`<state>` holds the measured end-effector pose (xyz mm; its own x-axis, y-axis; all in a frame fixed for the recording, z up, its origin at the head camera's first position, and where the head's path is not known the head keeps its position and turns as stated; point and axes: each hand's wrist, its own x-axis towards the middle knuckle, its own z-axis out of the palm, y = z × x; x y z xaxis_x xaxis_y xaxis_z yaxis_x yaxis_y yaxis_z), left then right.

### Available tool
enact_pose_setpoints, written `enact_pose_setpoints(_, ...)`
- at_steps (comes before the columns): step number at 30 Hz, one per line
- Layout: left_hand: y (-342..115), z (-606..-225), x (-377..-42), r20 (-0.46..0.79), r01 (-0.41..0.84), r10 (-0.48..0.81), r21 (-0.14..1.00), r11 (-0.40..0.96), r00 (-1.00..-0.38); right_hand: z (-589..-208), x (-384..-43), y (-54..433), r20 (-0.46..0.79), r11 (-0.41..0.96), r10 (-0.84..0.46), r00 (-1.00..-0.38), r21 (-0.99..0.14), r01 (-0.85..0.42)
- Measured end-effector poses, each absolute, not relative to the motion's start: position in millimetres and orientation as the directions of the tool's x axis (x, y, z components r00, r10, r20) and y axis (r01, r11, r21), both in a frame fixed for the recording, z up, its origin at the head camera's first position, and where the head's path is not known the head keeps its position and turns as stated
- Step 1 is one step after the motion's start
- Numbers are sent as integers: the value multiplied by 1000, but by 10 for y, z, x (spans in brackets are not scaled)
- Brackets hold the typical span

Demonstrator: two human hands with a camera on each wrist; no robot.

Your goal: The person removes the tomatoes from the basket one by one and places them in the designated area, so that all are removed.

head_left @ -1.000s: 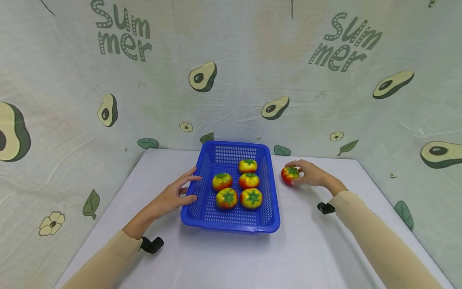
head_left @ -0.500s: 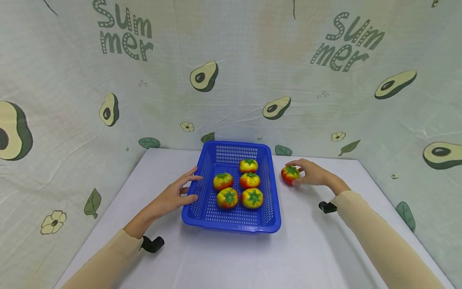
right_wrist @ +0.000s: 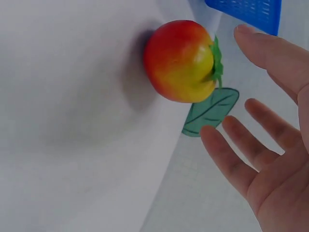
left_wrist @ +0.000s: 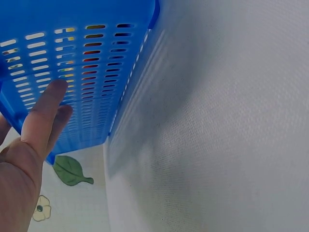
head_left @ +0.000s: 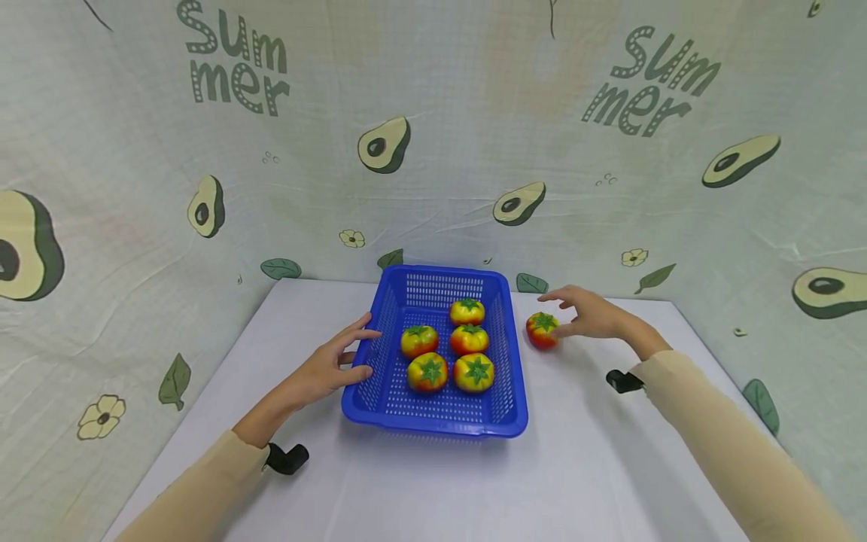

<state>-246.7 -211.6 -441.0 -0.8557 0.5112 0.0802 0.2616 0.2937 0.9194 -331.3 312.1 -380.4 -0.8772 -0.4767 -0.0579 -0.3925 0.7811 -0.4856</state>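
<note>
A blue plastic basket with slotted walls holds several red-and-yellow tomatoes with green star-shaped tops. My left hand holds its left rim, with index finger and thumb over the edge. In the left wrist view, two fingers lie along the outer wall. One more tomato stands on the table right of the basket; the right wrist view shows this tomato apart from the fingers. My right hand hovers just right of and above it, fingers spread, holding nothing.
The table has a white cover. Behind and beside it hangs a cloth printed with avocados, leaves and lettering. Dark wrist devices show at both cuffs, such as the right one.
My right hand has let go of the lone tomato, its fingers spreading and lifting up and to the right. The tomato stays beside the basket. My left hand stays on the rim.
</note>
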Motion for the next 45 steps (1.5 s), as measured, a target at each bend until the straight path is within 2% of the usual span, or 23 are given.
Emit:
enact_pose_setpoints(8,-2110,-4407,-2459,74,249,510,926,284,-857,-3432,-3300,2965,-19,769,-512,-859,-457,-448)
enact_pose_setpoints(20,-2133,-4419,-2461,78,253,506,924,287,-859,-3029,-3364,2506,-25,728,-619,-785,-392,-562)
enact_pose_setpoints(31,-2138,-4433,-2463,75,253,518,925,282,-852,-2993,-3564,2128,-88,726,-650,-755,-369,-581)
enact_pose_setpoints(45,-2143,-4412,-2462,79,260,513,920,292,-855,-3077,-3814,1795,-176,742,-638,-749,-401,-538)
